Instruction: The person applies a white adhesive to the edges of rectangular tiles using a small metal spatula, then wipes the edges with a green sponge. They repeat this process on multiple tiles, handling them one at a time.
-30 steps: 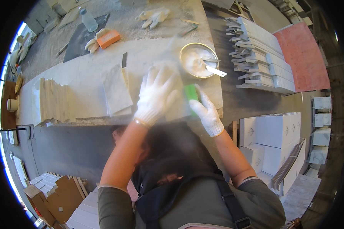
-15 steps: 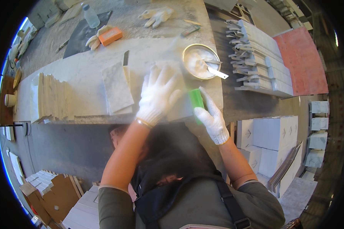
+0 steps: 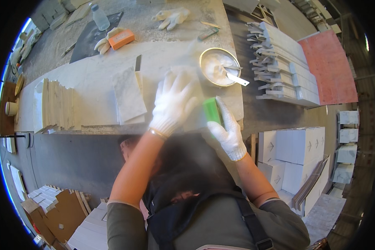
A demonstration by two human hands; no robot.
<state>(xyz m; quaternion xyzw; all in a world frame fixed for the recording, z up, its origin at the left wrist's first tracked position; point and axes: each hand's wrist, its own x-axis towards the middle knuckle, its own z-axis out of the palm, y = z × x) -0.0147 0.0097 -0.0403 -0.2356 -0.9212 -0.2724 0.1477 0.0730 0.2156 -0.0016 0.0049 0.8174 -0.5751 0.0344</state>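
At the desk's [image 3: 91, 75] near edge, both hands work in white knit gloves. Left hand [image 3: 173, 103] lies flat, fingers spread wide apart, palm pressed down on a pale stone tile [image 3: 187, 89]; forearm bare, bent up from the lower frame, thin bracelet at the wrist. Right hand [image 3: 226, 129] has its grip closed on a green block [image 3: 211, 111], rectangular, smooth-looking, held upright-ish with fingers along its right side; block sits at the tile's right end, just beside the left hand. Contact between block and tile cannot be told, haze blurs it. Dust haze hangs over both hands.

Beyond the right grip: round metal bowl [image 3: 219, 66] with white paste, a flat-bladed scraper [image 3: 235, 77] resting in it. Left of the left hand: marble slab piece [image 3: 128, 96], grey-veined, rectangular, lying flat. Further left: stack of thin tan tiles [image 3: 56, 103] standing on edge. Far side of the desk: orange block [image 3: 121, 38], spare white gloves [image 3: 171, 17], clear plastic bottle [image 3: 100, 17]. Desk top is dusty, light stone. Right of the desk: rows of white cut tiles [image 3: 281, 62], red sheet [image 3: 331, 68].
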